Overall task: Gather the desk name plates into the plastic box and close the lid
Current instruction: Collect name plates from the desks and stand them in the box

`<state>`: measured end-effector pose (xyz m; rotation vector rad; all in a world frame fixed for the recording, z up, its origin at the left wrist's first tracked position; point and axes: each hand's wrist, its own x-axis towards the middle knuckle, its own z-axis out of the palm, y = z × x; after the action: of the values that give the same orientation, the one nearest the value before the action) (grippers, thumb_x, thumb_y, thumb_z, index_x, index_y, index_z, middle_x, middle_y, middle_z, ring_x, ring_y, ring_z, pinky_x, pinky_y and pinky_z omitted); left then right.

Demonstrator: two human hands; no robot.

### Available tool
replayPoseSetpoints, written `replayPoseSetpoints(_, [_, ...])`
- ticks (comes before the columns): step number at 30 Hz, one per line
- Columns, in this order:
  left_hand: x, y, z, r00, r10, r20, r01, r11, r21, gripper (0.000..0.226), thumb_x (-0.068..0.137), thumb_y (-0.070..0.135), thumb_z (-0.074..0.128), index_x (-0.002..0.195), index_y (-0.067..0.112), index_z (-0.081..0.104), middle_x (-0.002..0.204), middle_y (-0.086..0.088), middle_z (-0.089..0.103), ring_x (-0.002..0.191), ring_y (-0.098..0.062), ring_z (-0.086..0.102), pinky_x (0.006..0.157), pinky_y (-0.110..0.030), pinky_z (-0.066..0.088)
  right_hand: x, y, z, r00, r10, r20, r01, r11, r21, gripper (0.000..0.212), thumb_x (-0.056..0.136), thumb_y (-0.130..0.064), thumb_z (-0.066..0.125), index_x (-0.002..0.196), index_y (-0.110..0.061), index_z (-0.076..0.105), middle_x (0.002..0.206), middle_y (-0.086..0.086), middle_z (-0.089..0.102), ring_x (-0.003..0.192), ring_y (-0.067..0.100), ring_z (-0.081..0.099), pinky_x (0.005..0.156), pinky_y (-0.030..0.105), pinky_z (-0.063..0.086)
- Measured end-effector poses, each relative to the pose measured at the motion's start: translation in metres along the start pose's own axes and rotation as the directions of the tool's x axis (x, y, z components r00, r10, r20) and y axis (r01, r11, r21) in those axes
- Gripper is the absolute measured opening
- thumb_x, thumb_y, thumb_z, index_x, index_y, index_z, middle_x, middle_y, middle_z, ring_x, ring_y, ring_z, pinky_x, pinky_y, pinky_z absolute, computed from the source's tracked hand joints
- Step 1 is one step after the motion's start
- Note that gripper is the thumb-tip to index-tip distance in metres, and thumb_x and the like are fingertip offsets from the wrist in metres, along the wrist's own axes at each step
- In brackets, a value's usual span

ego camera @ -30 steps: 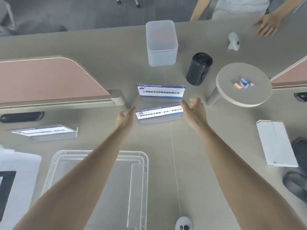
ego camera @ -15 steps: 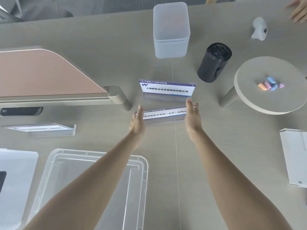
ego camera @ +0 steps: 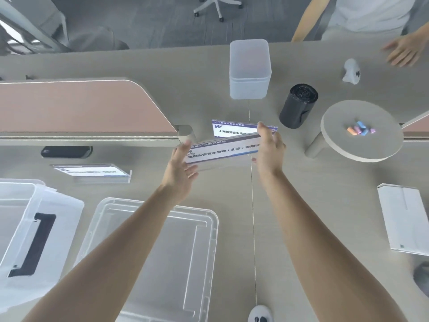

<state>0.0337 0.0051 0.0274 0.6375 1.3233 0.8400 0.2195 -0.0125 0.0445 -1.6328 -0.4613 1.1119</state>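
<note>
The pale grey bench (ego camera: 139,66) fills the view, and everything here is placed from the held name plate (ego camera: 222,151). Left of it stands a long pink divider (ego camera: 81,105) whose rounded foot ends just beside the plate's left end. Nearer the person and slightly left lies the clear plastic box (ego camera: 216,228), open, with its lid (ego camera: 58,217) (translucent, black handle) farther left again. To the right are a round stand (ego camera: 343,145) and a white carton (ego camera: 404,219); beyond it are a frosted tub (ego camera: 249,70) and a black roll (ego camera: 298,105).

The held name plate is a long clear acrylic strip with a white card, a purple band and dark print. It is tilted, its right end farther away, and it hides part of a second name plate (ego camera: 228,131) standing just behind. A third name plate (ego camera: 92,173) lies well to the left. The left hand (ego camera: 180,168) grasps the held plate's left end and the right hand (ego camera: 269,149) its right end, thumbs and fingers pinching it. Bare bench lies open between the plate and the box rim
</note>
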Motion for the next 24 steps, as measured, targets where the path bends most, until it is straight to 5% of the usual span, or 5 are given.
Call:
replayPoseSetpoints(7, [-0.063, 0.04, -0.06, 0.998, 0.059, -0.016, -0.058, 0.996, 0.068, 0.067, 0.045, 0.075, 0.065, 0.099, 0.036, 0.067, 0.124, 0.0, 0.065, 0.095, -0.026, 0.064, 0.08, -0.035, 0.044, -0.071, -0.034, 0.043, 0.991, -0.019, 0.133, 0.018, 1.0, 0.008, 0.065, 0.06, -0.064, 0.051, 0.11, -0.023, 0.06, 0.139, 0.007, 0.043, 0.119, 0.02, 0.048, 0.105, 0.052, 0.041])
replayPoseSetpoints(12, [-0.113, 0.059, -0.118, 0.975, 0.206, -0.085, -0.209, 0.978, -0.025, 0.052, 0.055, 0.06, 0.073, 0.098, 0.03, 0.069, 0.121, 0.002, 0.058, 0.089, -0.031, 0.062, 0.096, -0.046, 0.053, -0.124, -0.044, 0.088, 0.966, -0.041, 0.257, 0.04, 0.999, 0.01, 0.077, 0.056, -0.072, 0.054, 0.117, -0.026, 0.057, 0.142, 0.005, 0.046, 0.123, 0.02, 0.049, 0.106, 0.052, 0.041])
replayPoseSetpoints(17, [-0.169, 0.075, -0.184, 0.897, 0.406, -0.174, -0.405, 0.913, 0.044, 0.054, 0.056, 0.056, 0.073, 0.092, 0.017, 0.068, 0.088, 0.002, 0.058, 0.08, -0.024, 0.055, 0.086, -0.036, 0.049, -0.19, -0.046, 0.137, 0.937, -0.001, 0.35, -0.016, 0.999, 0.046, 0.041, 0.079, -0.063, 0.057, 0.109, -0.035, 0.054, 0.121, -0.01, 0.051, 0.111, 0.01, 0.048, 0.103, 0.047, 0.043])
replayPoseSetpoints(20, [-0.2, 0.075, -0.224, 0.826, 0.52, -0.215, -0.52, 0.852, 0.062, 0.044, 0.058, 0.055, 0.073, 0.086, 0.021, 0.07, 0.071, 0.013, 0.058, 0.074, -0.014, 0.053, 0.086, -0.035, 0.049, -0.236, -0.044, 0.163, 0.911, 0.113, 0.397, -0.12, 0.993, -0.008, 0.036, 0.087, -0.061, 0.054, 0.113, -0.037, 0.05, 0.13, -0.004, 0.043, 0.117, 0.028, 0.05, 0.094, 0.05, 0.05])
replayPoseSetpoints(24, [-0.244, 0.069, -0.277, 0.728, 0.636, -0.257, -0.637, 0.766, 0.09, 0.017, 0.065, 0.048, 0.075, 0.069, 0.032, 0.071, 0.062, 0.018, 0.06, 0.062, -0.003, 0.053, 0.07, -0.022, 0.049, -0.298, -0.037, 0.2, 0.846, 0.218, 0.486, -0.221, 0.974, -0.051, 0.038, 0.09, -0.051, 0.058, 0.116, -0.026, 0.048, 0.126, 0.014, 0.046, 0.09, 0.041, 0.064, 0.086, 0.049, 0.057])
